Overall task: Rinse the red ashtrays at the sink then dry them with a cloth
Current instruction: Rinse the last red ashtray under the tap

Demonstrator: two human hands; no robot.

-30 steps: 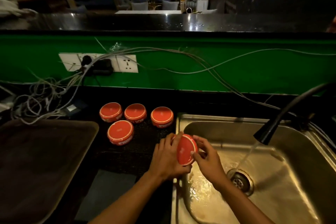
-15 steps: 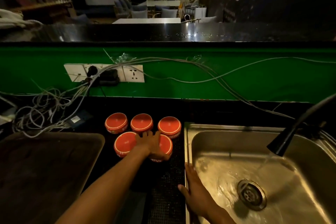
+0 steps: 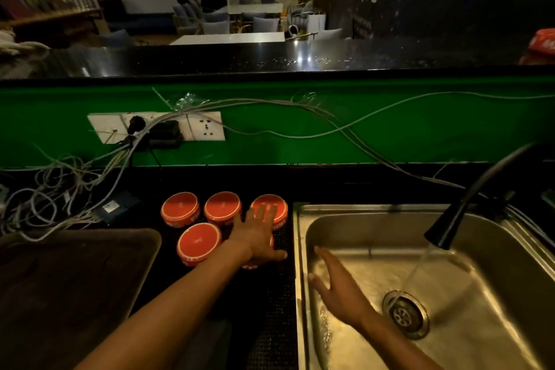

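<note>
Several red ashtrays stand upside down on a black mat (image 3: 279, 294) left of the sink (image 3: 510, 294). Three form a back row, the left one (image 3: 180, 209), the middle one (image 3: 222, 207) and the right one (image 3: 274, 207). In front are one ashtray (image 3: 198, 242) and another (image 3: 255, 264) almost hidden under my left hand (image 3: 258, 234). That hand lies flat with straight fingers reaching onto the right back ashtray. My right hand (image 3: 339, 285) hovers over the sink's left side, fingers spread, holding nothing. Water runs from the black tap (image 3: 447, 225) toward the drain (image 3: 405, 314).
A dark tray (image 3: 75, 279) lies at the left. Tangled cables (image 3: 60, 201) and a wall socket strip (image 3: 156, 128) sit behind on the green wall. A black bar counter (image 3: 270, 60) runs across above, with something red (image 3: 543, 42) at its right end.
My left hand carried the rinsed ashtray from the sink to the mat, set it down and now lies flat over it. My right hand moved from the sink's left edge into the basin.
</note>
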